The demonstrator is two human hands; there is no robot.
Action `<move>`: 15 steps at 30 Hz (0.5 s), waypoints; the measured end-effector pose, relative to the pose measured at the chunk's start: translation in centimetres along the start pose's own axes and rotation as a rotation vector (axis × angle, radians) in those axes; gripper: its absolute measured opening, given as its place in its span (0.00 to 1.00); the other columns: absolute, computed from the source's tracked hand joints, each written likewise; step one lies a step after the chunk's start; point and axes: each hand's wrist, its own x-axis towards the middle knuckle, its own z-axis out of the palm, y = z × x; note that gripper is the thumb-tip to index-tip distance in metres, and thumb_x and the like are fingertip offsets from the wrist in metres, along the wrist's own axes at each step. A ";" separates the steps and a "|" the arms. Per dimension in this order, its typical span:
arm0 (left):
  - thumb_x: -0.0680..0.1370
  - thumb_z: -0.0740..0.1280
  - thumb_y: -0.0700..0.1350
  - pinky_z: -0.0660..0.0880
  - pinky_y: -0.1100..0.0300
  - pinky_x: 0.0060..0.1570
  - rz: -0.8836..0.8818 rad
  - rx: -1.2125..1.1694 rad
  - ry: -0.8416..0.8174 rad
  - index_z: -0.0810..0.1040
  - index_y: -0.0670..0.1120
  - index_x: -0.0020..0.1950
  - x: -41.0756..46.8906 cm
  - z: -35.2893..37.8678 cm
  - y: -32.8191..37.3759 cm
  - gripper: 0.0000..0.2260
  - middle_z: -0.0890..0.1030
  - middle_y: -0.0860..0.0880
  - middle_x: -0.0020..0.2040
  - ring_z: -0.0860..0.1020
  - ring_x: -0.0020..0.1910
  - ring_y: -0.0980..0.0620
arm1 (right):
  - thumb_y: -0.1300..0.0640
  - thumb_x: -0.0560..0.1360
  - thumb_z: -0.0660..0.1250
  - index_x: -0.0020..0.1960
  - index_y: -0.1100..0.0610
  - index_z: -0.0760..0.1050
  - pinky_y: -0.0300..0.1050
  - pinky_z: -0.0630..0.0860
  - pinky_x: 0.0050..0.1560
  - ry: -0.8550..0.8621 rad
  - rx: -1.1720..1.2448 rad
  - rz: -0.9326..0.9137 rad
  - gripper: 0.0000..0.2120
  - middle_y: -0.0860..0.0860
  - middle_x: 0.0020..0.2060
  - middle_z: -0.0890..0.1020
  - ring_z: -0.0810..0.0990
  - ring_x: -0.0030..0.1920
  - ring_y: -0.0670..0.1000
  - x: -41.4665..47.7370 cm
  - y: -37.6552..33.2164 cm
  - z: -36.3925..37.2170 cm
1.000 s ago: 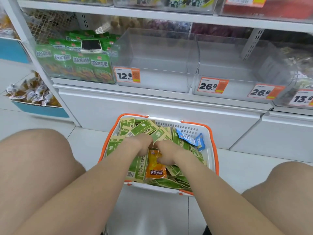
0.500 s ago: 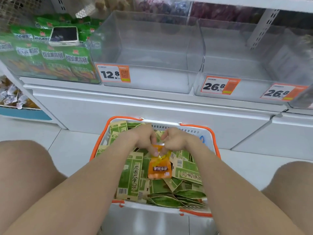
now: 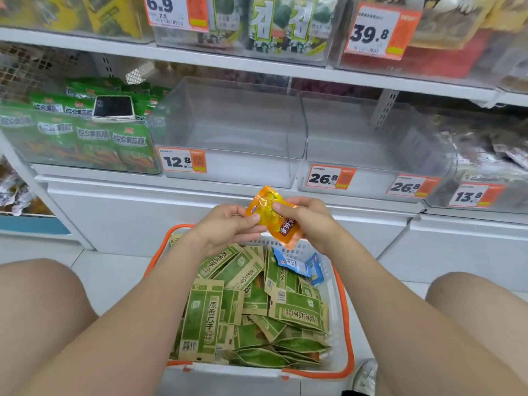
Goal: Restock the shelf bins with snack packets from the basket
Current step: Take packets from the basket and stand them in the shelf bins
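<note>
An orange snack packet is held up above the basket, tilted, with my left hand pinching its left edge and my right hand pinching its upper right side. Below them the white basket with an orange rim sits on the floor between my knees, filled with several green packets and a blue packet. Straight ahead on the shelf stand two clear bins, one tagged 12.8 and one tagged 26.8, both without packets.
A bin of green bags with a phone lying on top stands at the left. A bin with dark packets is at the right. More stocked bins line the upper shelf. My knees flank the basket.
Both hands have lifted the orange packet out of the basket and up toward the shelf; my view has risen to show the upper shelf.
</note>
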 end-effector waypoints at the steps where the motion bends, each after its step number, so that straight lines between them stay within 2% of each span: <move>1: 0.79 0.73 0.35 0.85 0.51 0.52 -0.004 0.049 -0.006 0.76 0.40 0.53 -0.5 0.5 0.1 0.08 0.86 0.37 0.55 0.87 0.55 0.42 | 0.50 0.68 0.84 0.57 0.54 0.81 0.60 0.85 0.52 0.051 -0.046 -0.054 0.22 0.55 0.49 0.87 0.88 0.46 0.54 -0.6 -0.3 -0.2; 2: 0.78 0.75 0.35 0.84 0.49 0.54 0.005 0.124 0.000 0.77 0.41 0.58 -0.8 0.9 0.3 0.12 0.86 0.38 0.57 0.86 0.55 0.43 | 0.50 0.67 0.84 0.54 0.52 0.81 0.56 0.86 0.48 0.093 -0.122 -0.114 0.20 0.53 0.48 0.87 0.88 0.45 0.53 -1.2 -0.6 -0.3; 4: 0.74 0.78 0.36 0.82 0.46 0.57 0.060 0.224 0.013 0.79 0.52 0.66 -1.2 1.9 0.7 0.23 0.85 0.44 0.59 0.86 0.56 0.45 | 0.50 0.64 0.86 0.52 0.50 0.81 0.49 0.86 0.41 0.133 -0.289 -0.225 0.22 0.50 0.46 0.86 0.87 0.42 0.50 -2.5 -1.4 -0.6; 5: 0.74 0.78 0.40 0.81 0.47 0.58 0.082 0.238 -0.001 0.80 0.57 0.66 -1.4 2.5 1.0 0.24 0.85 0.46 0.59 0.85 0.57 0.45 | 0.49 0.61 0.87 0.52 0.49 0.81 0.45 0.84 0.37 0.141 -0.370 -0.274 0.24 0.49 0.45 0.86 0.87 0.41 0.49 -3.1 -1.8 -0.8; 7: 0.78 0.75 0.47 0.81 0.48 0.57 0.101 0.229 -0.031 0.84 0.57 0.63 -1.8 3.8 1.6 0.14 0.86 0.46 0.58 0.85 0.56 0.46 | 0.47 0.57 0.88 0.53 0.47 0.81 0.41 0.83 0.35 0.139 -0.472 -0.351 0.28 0.47 0.45 0.85 0.86 0.41 0.47 -4.2 -2.6 -1.1; 9: 0.83 0.70 0.49 0.83 0.49 0.51 0.161 0.211 0.012 0.85 0.50 0.61 -2.0 4.8 1.7 0.09 0.87 0.43 0.55 0.85 0.51 0.45 | 0.48 0.59 0.88 0.58 0.48 0.81 0.44 0.85 0.39 0.125 -0.344 -0.351 0.31 0.48 0.48 0.86 0.87 0.45 0.48 -5.0 -3.0 -1.5; 11: 0.84 0.68 0.48 0.84 0.49 0.46 0.218 0.165 0.080 0.85 0.46 0.61 -2.2 5.4 1.7 0.10 0.87 0.41 0.53 0.86 0.48 0.44 | 0.50 0.66 0.85 0.61 0.51 0.80 0.48 0.86 0.47 0.114 -0.108 -0.303 0.27 0.50 0.50 0.87 0.88 0.49 0.51 -5.6 -3.1 -2.1; 13: 0.84 0.68 0.48 0.85 0.48 0.48 0.241 0.075 0.126 0.83 0.42 0.63 -2.5 5.7 1.8 0.13 0.87 0.39 0.53 0.87 0.48 0.43 | 0.51 0.75 0.78 0.61 0.55 0.81 0.50 0.85 0.52 0.112 0.093 -0.247 0.17 0.53 0.50 0.88 0.88 0.53 0.55 -6.0 -3.2 -2.6; 15: 0.83 0.69 0.49 0.84 0.45 0.54 0.208 0.011 0.116 0.83 0.40 0.63 -2.6 5.6 1.8 0.14 0.87 0.39 0.54 0.87 0.52 0.41 | 0.52 0.80 0.72 0.59 0.57 0.82 0.47 0.84 0.50 0.112 0.193 -0.225 0.11 0.55 0.50 0.88 0.88 0.53 0.57 -6.3 -3.1 -2.9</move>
